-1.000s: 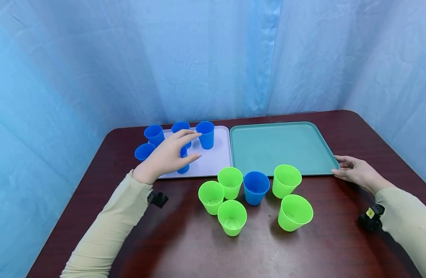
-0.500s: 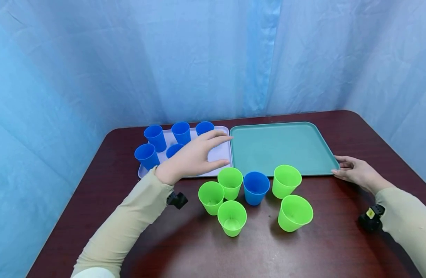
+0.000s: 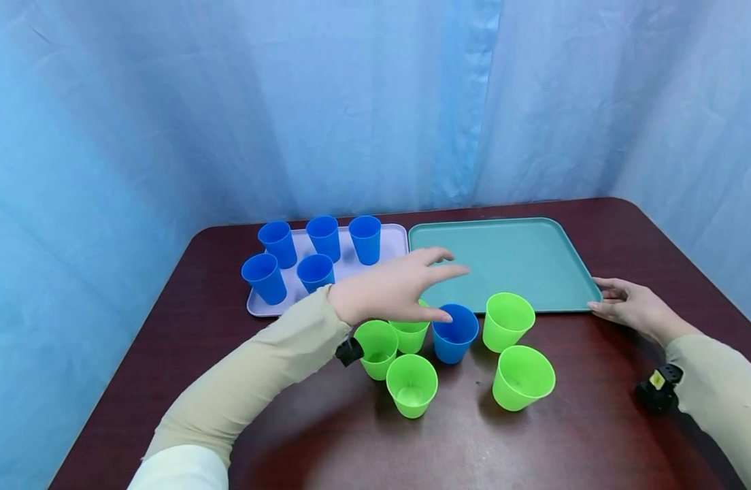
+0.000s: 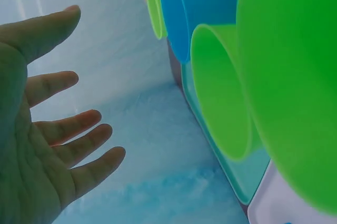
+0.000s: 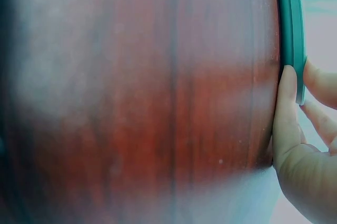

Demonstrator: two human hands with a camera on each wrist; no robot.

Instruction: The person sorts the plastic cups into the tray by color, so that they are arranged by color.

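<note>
Left hand (image 3: pixel 394 292) hovers spread, empty, over the lone blue cup (image 3: pixel 454 333) standing among green cups (image 3: pixel 507 321) on the desk (image 3: pixel 326 435). Right hand (image 3: pixel 626 305) lies with relaxed fingers touching the teal tray (image 3: pixel 510 258) corner.

green cups (image 3: pixel 410 335) crowd blue cup (image 3: pixel 454 333) — top free

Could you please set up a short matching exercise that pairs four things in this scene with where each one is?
Things:
1. lone blue cup
2. left hand
3. right hand
4. five blue cups

Places:
A. on the pale tray
B. at the green tray's corner
C. among the green cups on the table
D. open above the cups

Pairs: 1-C, 2-D, 3-B, 4-A
</note>
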